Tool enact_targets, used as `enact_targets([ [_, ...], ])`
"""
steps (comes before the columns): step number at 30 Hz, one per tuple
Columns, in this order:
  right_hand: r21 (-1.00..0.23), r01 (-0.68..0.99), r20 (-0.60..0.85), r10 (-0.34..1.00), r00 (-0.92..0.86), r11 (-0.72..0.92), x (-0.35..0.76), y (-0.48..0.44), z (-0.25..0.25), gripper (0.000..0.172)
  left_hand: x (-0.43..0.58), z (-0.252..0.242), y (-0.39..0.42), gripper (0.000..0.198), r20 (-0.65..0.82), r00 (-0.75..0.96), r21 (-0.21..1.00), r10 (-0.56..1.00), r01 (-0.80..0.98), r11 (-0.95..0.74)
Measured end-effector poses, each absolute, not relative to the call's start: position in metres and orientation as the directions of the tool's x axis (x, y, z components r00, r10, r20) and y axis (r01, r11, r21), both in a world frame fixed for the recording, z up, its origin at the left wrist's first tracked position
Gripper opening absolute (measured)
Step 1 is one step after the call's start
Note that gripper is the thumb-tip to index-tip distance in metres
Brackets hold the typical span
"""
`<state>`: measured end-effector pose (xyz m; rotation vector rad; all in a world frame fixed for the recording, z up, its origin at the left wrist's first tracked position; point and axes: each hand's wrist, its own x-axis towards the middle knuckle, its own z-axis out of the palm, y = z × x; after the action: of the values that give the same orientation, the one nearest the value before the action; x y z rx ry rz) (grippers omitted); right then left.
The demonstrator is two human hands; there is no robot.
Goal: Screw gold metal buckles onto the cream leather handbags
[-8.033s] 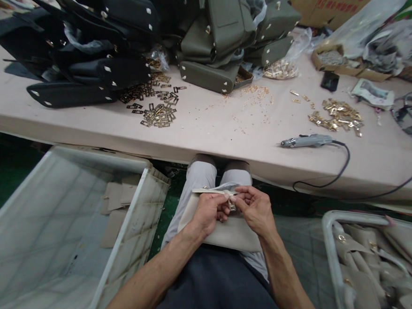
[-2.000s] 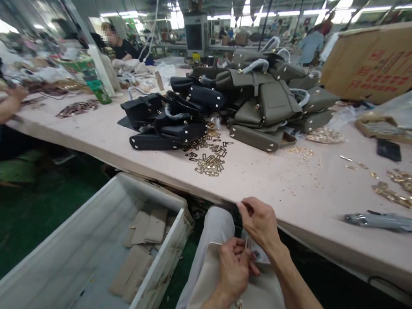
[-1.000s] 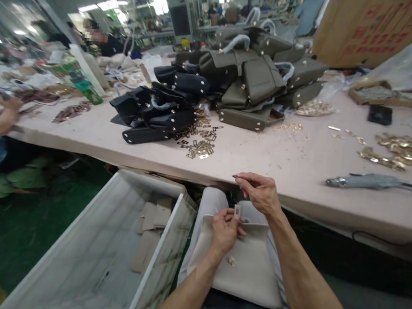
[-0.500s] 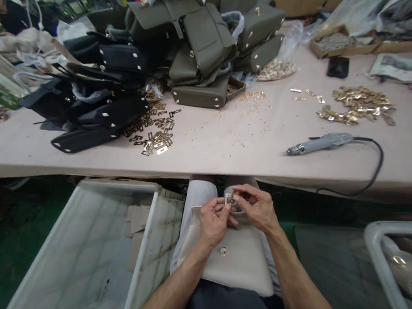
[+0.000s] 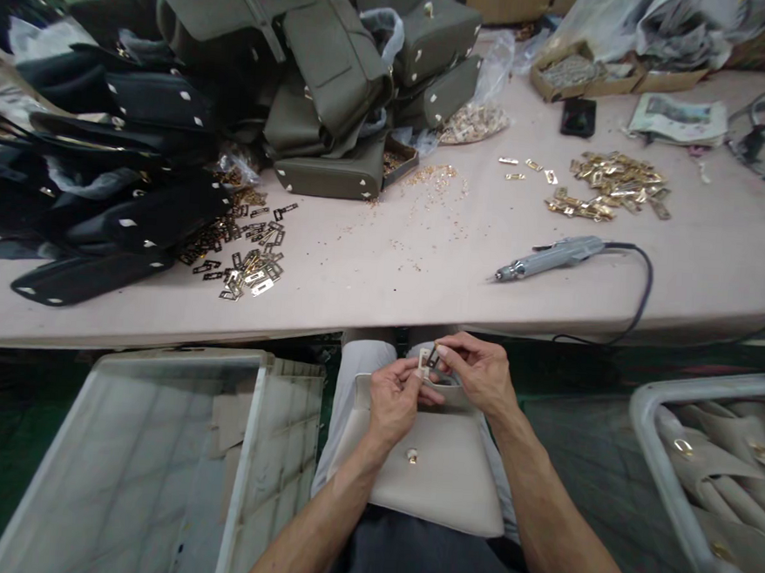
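Observation:
A cream bag [image 5: 438,482] lies on my lap with a small gold stud [image 5: 413,455] on its front. At the bag's top edge my left hand [image 5: 395,401] pinches a short cream strap tab [image 5: 424,360]. My right hand [image 5: 474,371] meets it from the right, fingers pinched on a small dark metal piece [image 5: 433,356] pressed against the tab. Both hands sit just below the table's front edge.
A pink table [image 5: 385,252] carries piled black bags [image 5: 121,181], olive bags [image 5: 332,65], loose gold metal fittings [image 5: 246,264], more gold fittings [image 5: 609,184], a corded grey electric screwdriver [image 5: 548,256] and a phone [image 5: 578,117]. A white crate [image 5: 147,471] stands left, another crate of cream bags [image 5: 723,467] right.
My head swung up toward the workshop and back down to my lap. My right hand reached out near the table edge, then returned with a small piece to the strap tab.

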<state>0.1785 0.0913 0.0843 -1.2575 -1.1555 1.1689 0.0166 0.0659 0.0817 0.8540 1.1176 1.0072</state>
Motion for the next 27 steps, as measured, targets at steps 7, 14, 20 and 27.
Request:
enact_targets([
  [7,-0.997,0.058,-0.046,0.998,0.044,-0.048,0.166,0.076,0.095,0.027,0.007,0.089,0.061,0.043,-0.303,0.165,0.919,0.939,-0.210,0.333],
  [14,-0.993,0.116,-0.015,0.996,0.091,-0.026,0.146,0.068,0.100,0.023,-0.005,0.087,0.054,0.046,-0.258,0.250,0.910,0.933,-0.261,0.322],
  [20,-0.986,0.167,0.013,0.993,0.114,-0.006,0.139,0.064,0.095,0.026,-0.011,0.081,0.050,0.045,-0.220,0.254,0.923,0.942,-0.259,0.285],
  [27,-0.987,0.149,-0.034,0.990,0.138,-0.055,0.132,0.062,0.093,0.030,-0.018,0.078,0.047,0.050,-0.199,0.282,0.920,0.938,-0.275,0.278],
])
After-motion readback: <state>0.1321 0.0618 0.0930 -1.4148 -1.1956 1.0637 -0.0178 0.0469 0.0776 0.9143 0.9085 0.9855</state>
